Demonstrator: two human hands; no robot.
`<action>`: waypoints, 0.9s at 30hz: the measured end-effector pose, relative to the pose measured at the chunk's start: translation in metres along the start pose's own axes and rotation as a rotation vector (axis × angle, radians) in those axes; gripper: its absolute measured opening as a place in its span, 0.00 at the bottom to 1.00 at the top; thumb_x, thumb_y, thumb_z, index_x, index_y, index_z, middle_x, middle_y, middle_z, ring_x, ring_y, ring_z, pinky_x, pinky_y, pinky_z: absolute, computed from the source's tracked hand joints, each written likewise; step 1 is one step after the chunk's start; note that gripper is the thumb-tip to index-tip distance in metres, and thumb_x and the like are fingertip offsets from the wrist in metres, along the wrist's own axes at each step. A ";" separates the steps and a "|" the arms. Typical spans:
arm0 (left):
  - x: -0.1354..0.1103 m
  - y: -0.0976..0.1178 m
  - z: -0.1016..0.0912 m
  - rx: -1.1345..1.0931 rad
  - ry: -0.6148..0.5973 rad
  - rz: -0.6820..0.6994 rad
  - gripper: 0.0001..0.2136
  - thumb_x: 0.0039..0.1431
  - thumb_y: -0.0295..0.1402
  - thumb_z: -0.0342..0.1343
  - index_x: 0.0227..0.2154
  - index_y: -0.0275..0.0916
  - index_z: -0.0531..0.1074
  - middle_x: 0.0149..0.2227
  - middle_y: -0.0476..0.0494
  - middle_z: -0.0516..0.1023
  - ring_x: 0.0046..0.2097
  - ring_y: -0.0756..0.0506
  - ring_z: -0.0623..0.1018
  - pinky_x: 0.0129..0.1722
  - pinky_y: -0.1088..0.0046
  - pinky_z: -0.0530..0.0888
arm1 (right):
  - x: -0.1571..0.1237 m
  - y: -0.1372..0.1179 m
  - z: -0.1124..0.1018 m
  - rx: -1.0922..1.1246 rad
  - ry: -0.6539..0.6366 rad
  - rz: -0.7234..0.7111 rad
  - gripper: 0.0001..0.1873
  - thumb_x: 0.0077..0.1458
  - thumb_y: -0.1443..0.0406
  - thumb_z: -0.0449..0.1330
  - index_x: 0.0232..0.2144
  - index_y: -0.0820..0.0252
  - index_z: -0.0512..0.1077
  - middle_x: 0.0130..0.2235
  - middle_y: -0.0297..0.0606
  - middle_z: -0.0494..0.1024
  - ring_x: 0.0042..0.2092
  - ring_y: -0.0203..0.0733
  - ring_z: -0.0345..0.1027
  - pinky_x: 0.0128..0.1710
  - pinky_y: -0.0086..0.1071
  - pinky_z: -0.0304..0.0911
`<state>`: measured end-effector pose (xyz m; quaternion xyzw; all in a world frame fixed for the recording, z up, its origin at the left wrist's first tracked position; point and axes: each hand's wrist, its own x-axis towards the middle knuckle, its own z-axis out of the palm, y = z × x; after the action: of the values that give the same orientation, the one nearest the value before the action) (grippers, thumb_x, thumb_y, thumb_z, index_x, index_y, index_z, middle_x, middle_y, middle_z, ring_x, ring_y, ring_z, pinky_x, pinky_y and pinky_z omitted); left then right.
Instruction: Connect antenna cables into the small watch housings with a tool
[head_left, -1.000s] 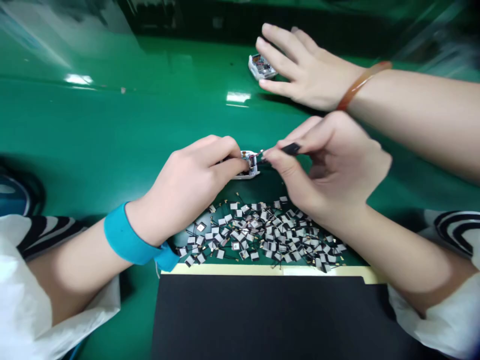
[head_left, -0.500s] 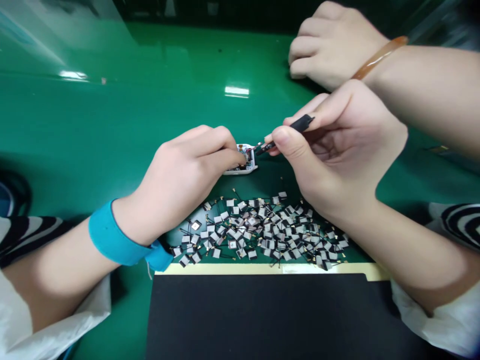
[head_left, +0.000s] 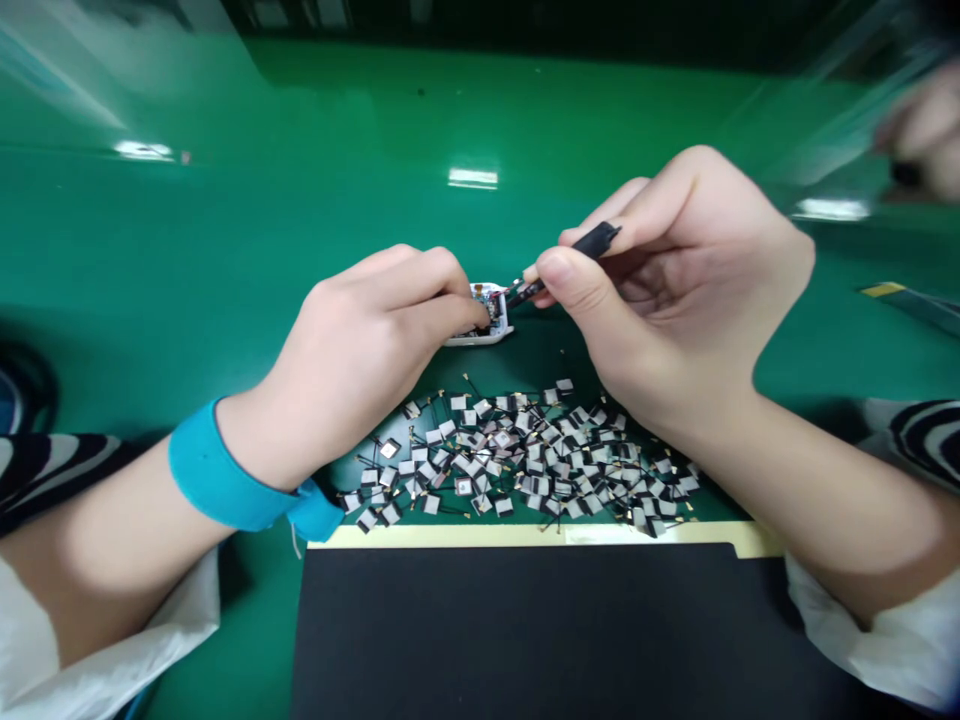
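Observation:
My left hand [head_left: 367, 350] is closed, its fingertips pressed over a small white device housing [head_left: 480, 337] with a circuit board and fine wires inside. Most of the housing's left side is hidden under those fingers. Between the thumb and fingers of my right hand [head_left: 660, 290] is a slim black part [head_left: 598, 241], slanting down toward the housing's right edge. Thin wires show close to its lower end; whether they join it to the board I cannot tell. Just below both hands lies a pile of small square modules [head_left: 555, 460] with short black leads.
Along the near edge sits a black board [head_left: 517, 630] with a cream strip [head_left: 450, 536]. A thin tool with a yellow end [head_left: 885, 290] lies at right on the green tabletop [head_left: 315, 190]. Another person's blurred hand [head_left: 930, 140] is at upper right.
The other person's arm with the amber bangle has pulled back to the upper right, uncovering the thin tool. My hands keep almost the same pose and hold.

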<state>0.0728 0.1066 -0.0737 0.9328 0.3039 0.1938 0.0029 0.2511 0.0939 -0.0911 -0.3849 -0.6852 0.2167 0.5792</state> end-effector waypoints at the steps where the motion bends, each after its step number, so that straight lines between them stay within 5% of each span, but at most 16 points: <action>1: 0.000 0.000 0.000 0.001 0.002 -0.001 0.08 0.60 0.29 0.46 0.34 0.40 0.71 0.33 0.50 0.72 0.35 0.50 0.71 0.31 0.75 0.67 | 0.000 0.000 0.000 0.001 -0.005 -0.001 0.16 0.47 0.64 0.63 0.20 0.59 0.57 0.25 0.32 0.66 0.27 0.33 0.65 0.23 0.26 0.66; 14: 0.000 0.001 0.000 0.031 0.027 0.019 0.08 0.59 0.29 0.46 0.32 0.39 0.71 0.33 0.50 0.72 0.33 0.50 0.70 0.28 0.76 0.66 | -0.003 -0.003 -0.001 -0.125 -0.111 0.011 0.18 0.50 0.55 0.59 0.21 0.58 0.57 0.24 0.30 0.63 0.30 0.34 0.66 0.26 0.27 0.65; 27: -0.001 0.000 0.001 0.066 0.027 0.020 0.07 0.59 0.30 0.46 0.31 0.39 0.70 0.32 0.50 0.72 0.33 0.50 0.69 0.29 0.76 0.65 | -0.006 0.001 0.001 -0.210 -0.132 -0.039 0.16 0.50 0.57 0.59 0.21 0.56 0.56 0.24 0.31 0.65 0.31 0.37 0.66 0.28 0.30 0.66</action>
<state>0.0729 0.1061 -0.0750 0.9326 0.3010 0.1963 -0.0340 0.2503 0.0899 -0.0959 -0.4150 -0.7481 0.1573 0.4933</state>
